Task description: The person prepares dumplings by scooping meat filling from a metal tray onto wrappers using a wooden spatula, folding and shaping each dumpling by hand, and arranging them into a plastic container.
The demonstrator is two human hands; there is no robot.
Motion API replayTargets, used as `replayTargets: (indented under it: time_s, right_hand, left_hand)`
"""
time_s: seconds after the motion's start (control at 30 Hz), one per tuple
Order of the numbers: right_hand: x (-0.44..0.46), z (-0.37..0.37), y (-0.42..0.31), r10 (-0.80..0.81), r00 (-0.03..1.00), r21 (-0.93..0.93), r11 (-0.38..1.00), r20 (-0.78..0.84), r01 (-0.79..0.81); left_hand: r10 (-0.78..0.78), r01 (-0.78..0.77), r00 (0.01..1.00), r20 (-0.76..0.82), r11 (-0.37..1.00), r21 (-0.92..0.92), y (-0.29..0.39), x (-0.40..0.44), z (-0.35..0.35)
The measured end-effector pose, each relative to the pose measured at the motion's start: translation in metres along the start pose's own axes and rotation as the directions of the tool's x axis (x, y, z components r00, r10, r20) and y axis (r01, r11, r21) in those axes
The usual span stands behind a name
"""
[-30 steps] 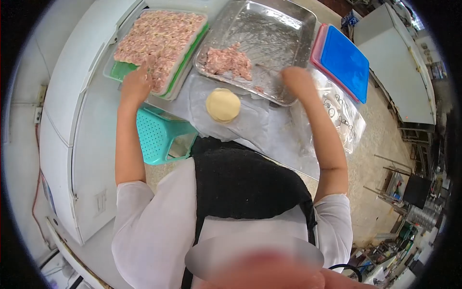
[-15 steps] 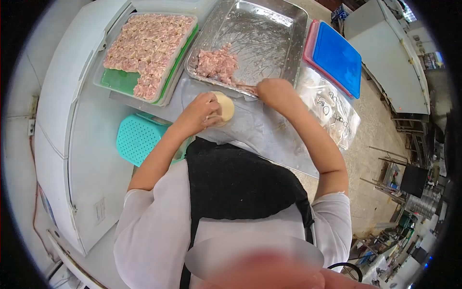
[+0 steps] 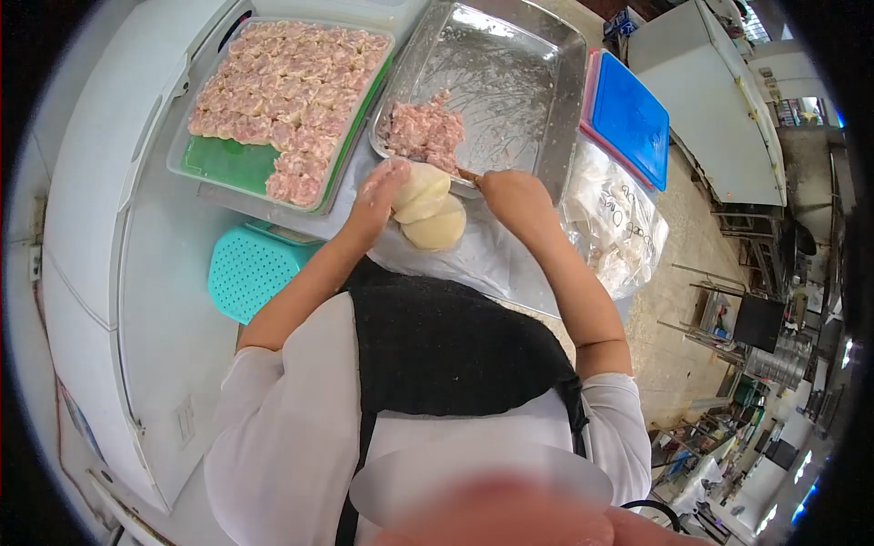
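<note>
My left hand [image 3: 379,193] holds a round, pale dumpling wrapper [image 3: 421,189] at its edge, by the near rim of the metal tray. Just below and partly overlapped by it is another pale round, the stack of wrappers [image 3: 437,227], on the plastic-covered table. My right hand [image 3: 512,193] is closed around a thin brown wooden stick [image 3: 468,176], whose tip points toward the meat. Pink minced meat [image 3: 424,133] is heaped in the near left corner of the metal tray [image 3: 569,100]. How my left fingertips sit behind the wrapper is partly hidden.
A clear container [image 3: 177,164] with a green sheet holds rows of filled dumplings [image 3: 287,86] at left. Below it is a turquoise perforated basket [image 3: 255,273]. At right are a blue lid [image 3: 630,118] and a marked plastic bag [image 3: 612,223].
My left hand has lifted a wrapper up and away from the stack, toward the tray. My right hand stays near the tray's rim with the stick. The view has shifted slightly.
</note>
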State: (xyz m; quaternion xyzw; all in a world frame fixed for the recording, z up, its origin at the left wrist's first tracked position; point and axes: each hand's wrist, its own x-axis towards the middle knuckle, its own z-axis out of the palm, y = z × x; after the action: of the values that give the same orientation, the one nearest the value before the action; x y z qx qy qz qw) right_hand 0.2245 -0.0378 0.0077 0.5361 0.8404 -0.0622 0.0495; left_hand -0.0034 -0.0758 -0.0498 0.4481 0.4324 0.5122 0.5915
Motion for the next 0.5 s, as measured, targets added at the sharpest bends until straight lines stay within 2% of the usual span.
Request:
replayTargets:
  time_s: [0.03,0.07,0.1,0.13,0.17,0.2,0.23,0.27,0.33,0.37,0.4,0.43,0.5]
  right_hand:
    - [0.004,-0.006,0.003,0.016,0.998,-0.011,1.000,0.055,-0.015]
    - [0.007,-0.013,0.005,0.030,0.993,-0.024,0.999,0.111,-0.027]
    - [0.008,-0.019,0.007,0.025,0.993,-0.031,0.999,0.112,-0.022]
    - [0.009,-0.026,0.009,-0.010,1.000,0.016,1.000,0.003,0.010]
    - [0.009,-0.030,0.009,-0.038,0.994,0.063,0.997,-0.106,0.045]
    - [0.014,-0.031,0.006,-0.041,0.994,0.061,0.997,-0.102,0.047]
    - [0.025,-0.031,0.001,-0.097,0.977,0.018,0.995,-0.192,0.103]
    - [0.036,-0.030,-0.004,-0.157,0.948,-0.028,0.988,-0.279,0.155]
    - [0.053,-0.014,-0.010,-0.199,0.946,-0.099,0.979,-0.257,0.180]
    - [0.058,-0.004,-0.013,-0.237,0.943,-0.169,0.965,-0.233,0.201]
    - [0.058,0.003,-0.017,-0.242,0.942,-0.170,0.964,-0.233,0.205]
    - [0.056,0.009,-0.020,-0.211,0.967,-0.129,0.973,-0.143,0.193]
    - [0.049,0.002,-0.030,-0.138,0.990,-0.001,0.990,0.015,0.138]
  left_hand:
    - [-0.111,0.091,0.993,-0.039,0.932,-0.350,-0.002,0.002,0.001]
    - [-0.107,0.086,0.993,-0.041,0.931,-0.354,-0.003,-0.001,0.000]
    - [0.009,-0.009,1.000,-0.008,1.000,-0.026,0.007,-0.009,0.001]
    - [0.104,-0.117,0.993,0.059,0.947,0.300,0.012,-0.014,0.002]
    - [0.103,-0.114,0.993,0.054,0.949,0.295,0.013,-0.014,0.001]
    - [0.376,-0.455,0.890,0.258,0.759,0.465,0.013,-0.013,-0.001]
    - [0.541,-0.730,0.680,0.494,0.436,0.527,0.013,-0.011,-0.002]
    - [0.542,-0.728,0.682,0.491,0.436,0.530,0.012,-0.009,-0.002]
    - [0.396,-0.678,0.719,0.571,0.580,0.452,0.005,-0.003,0.000]
    - [0.398,-0.677,0.721,0.568,0.579,0.454,0.000,0.000,0.000]
    - [0.377,-0.619,0.771,0.513,0.634,0.464,-0.004,0.005,-0.001]
    - [0.351,-0.557,0.817,0.457,0.686,0.468,-0.007,0.009,-0.002]
    - [0.326,-0.524,0.841,0.431,0.690,0.500,-0.012,0.016,-0.005]
